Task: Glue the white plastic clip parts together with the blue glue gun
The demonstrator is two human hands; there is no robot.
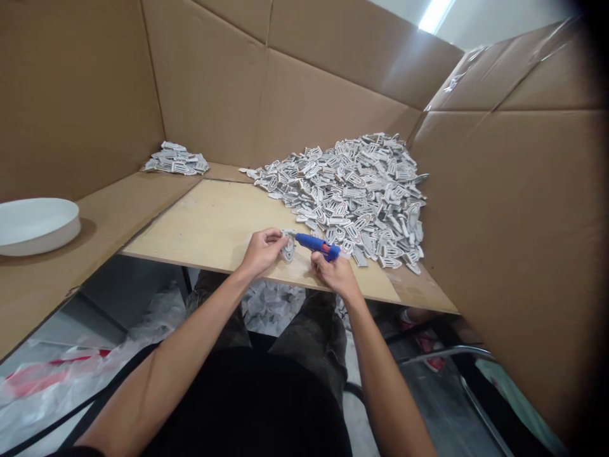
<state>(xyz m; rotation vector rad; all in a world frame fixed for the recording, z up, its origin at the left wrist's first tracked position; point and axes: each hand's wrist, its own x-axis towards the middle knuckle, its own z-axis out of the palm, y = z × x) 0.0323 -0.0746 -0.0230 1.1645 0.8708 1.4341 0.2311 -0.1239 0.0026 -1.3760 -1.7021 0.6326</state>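
Observation:
My left hand (pixel 266 251) is closed on a small grey-white flat piece (pixel 288 249) with a rounded, looped outline, held just above the board's front edge. My right hand (pixel 333 270) is wrapped around a blue hand tool (pixel 311 242) with a red part on its body. The tool's narrow tip points left and meets or nearly touches the piece; I cannot tell which. Just beyond my right hand, a large heap of similar grey-white pieces (pixel 361 190) spreads across the board's right side.
A smaller pile of pieces (pixel 176 158) lies at the back left. A white oval basin (pixel 38 225) stands on the left ledge. Tall cardboard walls (pixel 214 89) enclose the light wooden board (pixel 214 216). Plastic bags (pixel 143 343) lie below, and a metal-framed chair (pixel 447 352) is at lower right.

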